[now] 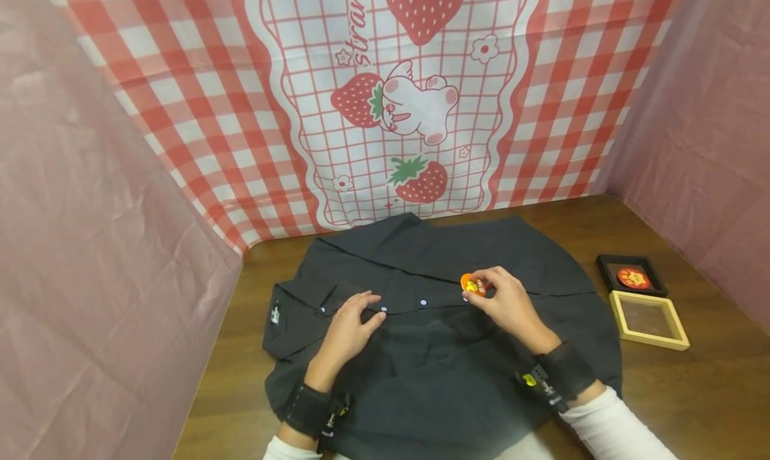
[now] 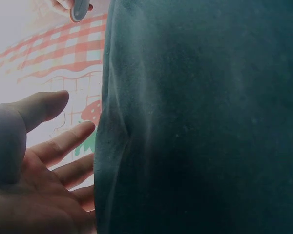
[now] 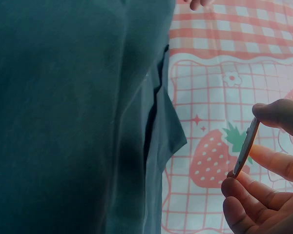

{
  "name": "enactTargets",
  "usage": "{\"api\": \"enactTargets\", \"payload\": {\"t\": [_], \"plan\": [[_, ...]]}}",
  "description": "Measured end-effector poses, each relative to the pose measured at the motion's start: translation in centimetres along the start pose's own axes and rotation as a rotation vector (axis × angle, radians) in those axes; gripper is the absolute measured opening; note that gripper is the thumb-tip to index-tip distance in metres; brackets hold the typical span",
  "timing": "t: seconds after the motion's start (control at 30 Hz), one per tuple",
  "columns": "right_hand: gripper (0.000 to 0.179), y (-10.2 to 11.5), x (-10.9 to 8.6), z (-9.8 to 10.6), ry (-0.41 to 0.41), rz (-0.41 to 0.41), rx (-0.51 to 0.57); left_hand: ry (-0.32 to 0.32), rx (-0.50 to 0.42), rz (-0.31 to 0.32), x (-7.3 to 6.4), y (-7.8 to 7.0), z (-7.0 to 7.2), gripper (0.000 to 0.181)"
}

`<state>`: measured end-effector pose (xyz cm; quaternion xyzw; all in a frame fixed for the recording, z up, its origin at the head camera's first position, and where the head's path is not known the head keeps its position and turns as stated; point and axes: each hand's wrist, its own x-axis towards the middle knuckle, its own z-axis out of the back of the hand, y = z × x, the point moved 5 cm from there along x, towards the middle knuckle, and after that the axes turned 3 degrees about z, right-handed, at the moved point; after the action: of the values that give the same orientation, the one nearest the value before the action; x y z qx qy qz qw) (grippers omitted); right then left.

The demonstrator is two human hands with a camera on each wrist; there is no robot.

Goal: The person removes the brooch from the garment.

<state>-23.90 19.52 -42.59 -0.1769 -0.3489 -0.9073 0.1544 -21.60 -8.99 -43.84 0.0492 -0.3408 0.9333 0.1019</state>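
Observation:
A dark grey button-up shirt lies spread sideways, its collar to the left and pale buttons along the placket. Above the lower placket my right hand pinches a round orange badge with a yellow figure on it. The right wrist view has this badge edge-on, between the thumb and the fingertips. My left hand is over the placket near a button, its fingers loosely bent and holding nothing. In the left wrist view that hand has its fingers spread beside the dark cloth; whether it touches the shirt I cannot tell.
On the wooden table at the right stands a black frame with a red round badge bearing a yellow star. A cream frame adjoins it. Strawberry-print cloth hangs behind, with pink cloth at both sides.

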Motion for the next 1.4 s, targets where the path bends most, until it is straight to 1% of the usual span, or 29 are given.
{"api": "enactTargets", "payload": {"t": [0.2,0.4,0.53,0.9,1.07,1.2,1.4], "plan": [[0.034,-0.2,0.0,0.2,-0.016,0.008,-0.014,0.013,-0.011,0.005,0.0,0.1,-0.2,0.039],[0.034,-0.7,-0.3,0.4,-0.019,-0.02,-0.012,0.038,0.008,0.028,-0.2,0.2,-0.4,0.041],[0.033,-0.9,-0.3,0.5,-0.013,-0.037,-0.019,0.048,0.01,0.038,-0.3,0.3,-0.2,0.042],[0.033,-1.4,-0.4,1.3,-0.051,-0.052,-0.055,0.073,0.029,0.078,-0.3,0.5,0.1,0.045],[0.033,-1.7,-0.6,1.9,-0.08,-0.05,-0.075,0.075,0.042,0.073,-0.4,0.5,0.0,0.046],[0.033,-1.9,-0.6,2.4,-0.103,-0.051,-0.083,0.083,0.05,0.074,-0.4,0.4,-0.1,0.051],[0.034,-2.5,-1.1,3.0,-0.09,-0.073,-0.086,0.099,0.055,0.084,-0.5,0.4,-0.5,0.057]]}}
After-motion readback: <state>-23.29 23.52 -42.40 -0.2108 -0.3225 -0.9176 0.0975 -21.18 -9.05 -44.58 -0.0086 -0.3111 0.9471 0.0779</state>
